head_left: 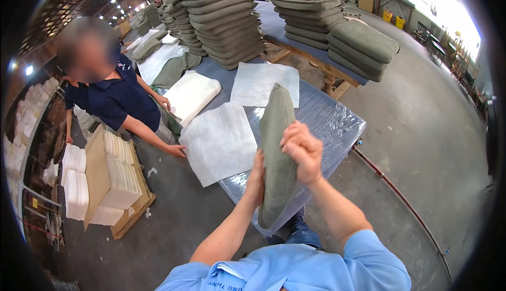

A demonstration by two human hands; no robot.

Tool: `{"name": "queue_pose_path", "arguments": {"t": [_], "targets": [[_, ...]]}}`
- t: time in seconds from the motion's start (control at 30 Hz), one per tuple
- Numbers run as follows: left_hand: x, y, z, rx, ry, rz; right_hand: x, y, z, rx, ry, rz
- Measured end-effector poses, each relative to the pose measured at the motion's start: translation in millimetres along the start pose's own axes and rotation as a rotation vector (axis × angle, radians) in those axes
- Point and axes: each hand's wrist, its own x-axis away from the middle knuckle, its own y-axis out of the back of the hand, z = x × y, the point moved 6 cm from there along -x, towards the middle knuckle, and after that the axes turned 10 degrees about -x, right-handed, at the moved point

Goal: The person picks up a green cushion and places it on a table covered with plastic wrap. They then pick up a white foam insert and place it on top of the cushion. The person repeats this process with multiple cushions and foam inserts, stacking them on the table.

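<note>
A grey-green fabric-covered cushion (278, 156) stands on edge between my hands, above the near part of the plastic-wrapped table. My left hand (256, 179) presses against its left face, with the fingers partly hidden by the cushion. On the other side, my right hand (303, 151) has its fingers curled against the cushion near its upper half. Just left of it lies a white sheet of padding (219, 143), overhanging the table edge. Another white sheet (263, 83) lies flat behind the cushion.
Tall cushion stacks (224, 25) stand at the back, with shorter stacks (363, 46) at right. A co-worker (116, 93) at left touches the near white sheet and a white foam pad (192, 96). White foam blocks (118, 180) sit on a floor pallet. A hose (400, 191) runs right of the table (337, 120).
</note>
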Motion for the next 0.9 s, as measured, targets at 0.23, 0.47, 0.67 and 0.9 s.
{"name": "queue_pose_path", "arguments": {"t": [0.23,0.47,0.67,0.9], "targets": [[62,-50,-42,-0.084,-0.205,0.282,45,-18,28,0.069,0.085,0.139],[58,-21,-66,-0.139,-0.399,0.208,81,-34,10,-0.028,0.031,0.111],[-55,-6,-84,-0.223,-0.391,0.132,-9,5,-122,0.152,-0.14,-0.249],[-149,-10,-131,-0.229,-0.364,0.119,-66,44,-216,0.055,-0.615,-0.247]]}}
